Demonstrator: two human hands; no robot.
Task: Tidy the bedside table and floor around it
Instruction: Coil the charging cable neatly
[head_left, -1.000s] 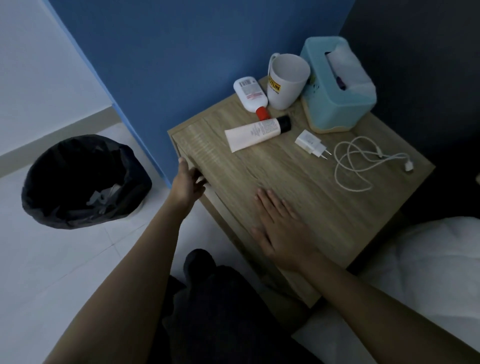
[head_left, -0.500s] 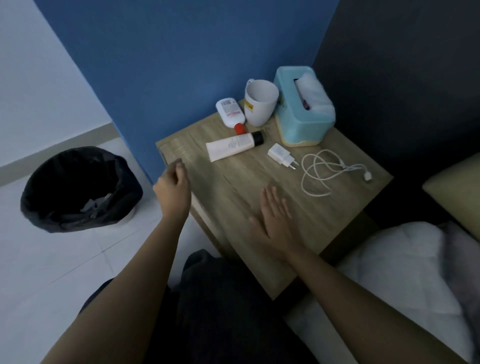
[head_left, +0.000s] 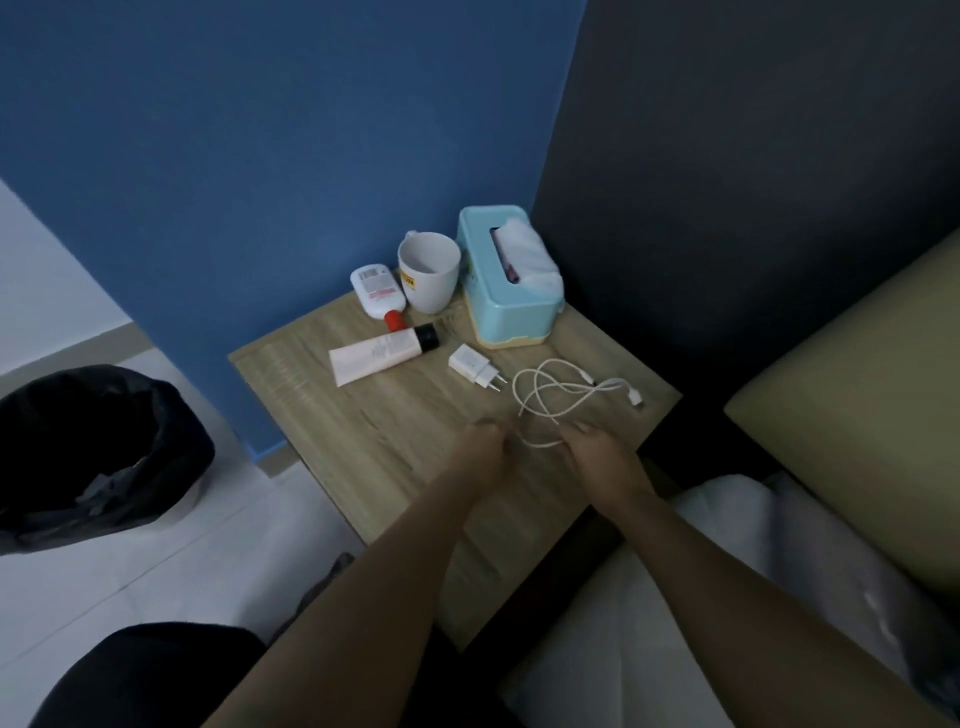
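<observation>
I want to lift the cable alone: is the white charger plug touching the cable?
Apart. The head view shows a strip of bare bedside table between the prongs of the charger plug and the nearest loop of the cable.

A blue wall (head_left: 260, 156) meets a dark panel (head_left: 753, 156), beside white bedding (head_left: 727, 571) and an olive cushion (head_left: 857, 389).

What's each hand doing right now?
Left hand: curled beside the white cable, blurred; grip cannot be told.
Right hand: at the cable's near loop, touching it; grip cannot be told.
</observation>
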